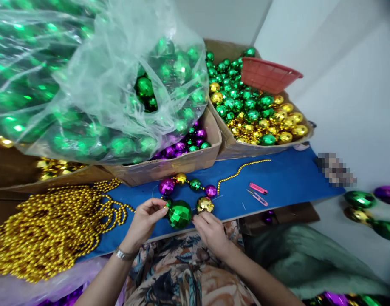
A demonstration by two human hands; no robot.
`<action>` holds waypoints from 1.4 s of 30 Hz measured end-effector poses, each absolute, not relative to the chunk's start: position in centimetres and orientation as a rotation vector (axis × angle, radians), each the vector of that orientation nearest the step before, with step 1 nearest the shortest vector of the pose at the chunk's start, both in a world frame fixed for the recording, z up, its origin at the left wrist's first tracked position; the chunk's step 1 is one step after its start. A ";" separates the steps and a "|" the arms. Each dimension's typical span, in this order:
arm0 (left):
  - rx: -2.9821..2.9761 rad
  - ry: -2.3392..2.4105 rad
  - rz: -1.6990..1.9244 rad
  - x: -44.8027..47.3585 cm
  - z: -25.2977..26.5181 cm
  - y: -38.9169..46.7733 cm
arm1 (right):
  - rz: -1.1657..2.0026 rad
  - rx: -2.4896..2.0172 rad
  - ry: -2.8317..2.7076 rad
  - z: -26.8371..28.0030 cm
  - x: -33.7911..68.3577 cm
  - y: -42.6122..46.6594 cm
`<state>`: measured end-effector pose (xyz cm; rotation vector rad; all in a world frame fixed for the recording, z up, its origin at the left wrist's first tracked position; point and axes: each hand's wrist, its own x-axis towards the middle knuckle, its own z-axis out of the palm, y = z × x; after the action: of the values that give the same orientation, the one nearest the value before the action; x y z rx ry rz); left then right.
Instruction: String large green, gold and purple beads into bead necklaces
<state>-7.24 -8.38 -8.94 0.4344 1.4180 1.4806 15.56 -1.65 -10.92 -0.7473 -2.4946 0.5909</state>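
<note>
A loop of shiny faceted beads lies at the front of the blue tabletop, forming a bead necklace with purple balls [167,186], a gold ball [205,205] and a large green ball [179,214]. My left hand [148,219] is closed, thumb and fingers pinching the necklace at a small green bead left of the large ball. On the other side, my right hand [211,231] is closed on the necklace between the large green ball and the gold ball; its fingertips are partly hidden. A thin gold bead chain [238,171] trails off to the upper right.
Pink thread snips [258,197] and a pink cutter [258,188] lie to the right. Gold bead strands [51,225] are heaped at left. Behind stand cardboard boxes [169,168] of beads, a clear bag [118,76] of green balls and a red basket [269,75].
</note>
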 end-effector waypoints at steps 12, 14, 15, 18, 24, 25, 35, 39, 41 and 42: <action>1.299 1.475 1.224 -1.7 -8.4 -8.0 | 1.000 -1.115 -2.165 -15.0 19.3 -2.7; 1.405 1.436 1.201 -0.9 -7.8 -7.4 | 0.980 -1.121 -2.145 -14.4 20.5 -2.3; 1.447 1.415 1.195 -0.4 -7.6 -6.9 | 0.953 -1.116 -2.139 -14.1 21.2 -1.9; 1.536 1.348 1.195 1.5 -7.7 -5.6 | 0.875 -1.097 -2.149 -13.9 22.9 0.0; 1.562 1.368 1.219 3.3 -9.3 -4.1 | 1.113 -1.019 -2.240 -15.9 22.4 2.9; 1.555 1.388 1.227 3.1 -9.3 -4.1 | 1.149 -1.003 -2.242 -16.2 21.8 2.8; 1.445 1.498 1.239 0.3 -7.4 -5.5 | 1.260 -0.923 -2.214 -16.0 18.1 0.7; 1.441 1.442 1.217 1.9 -7.7 -6.3 | 1.249 -0.963 -2.172 -15.6 19.9 1.1; 1.460 1.419 1.202 2.5 -8.0 -6.5 | 1.254 -0.950 -2.192 -15.7 20.5 1.2; 1.476 1.417 1.193 2.7 -8.2 -6.6 | 1.259 -0.940 -2.206 -15.8 20.7 1.3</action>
<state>2.66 -6.58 -8.17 1.4756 1.4166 1.1931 20.65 1.25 -15.81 -0.9405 -2.2061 1.2589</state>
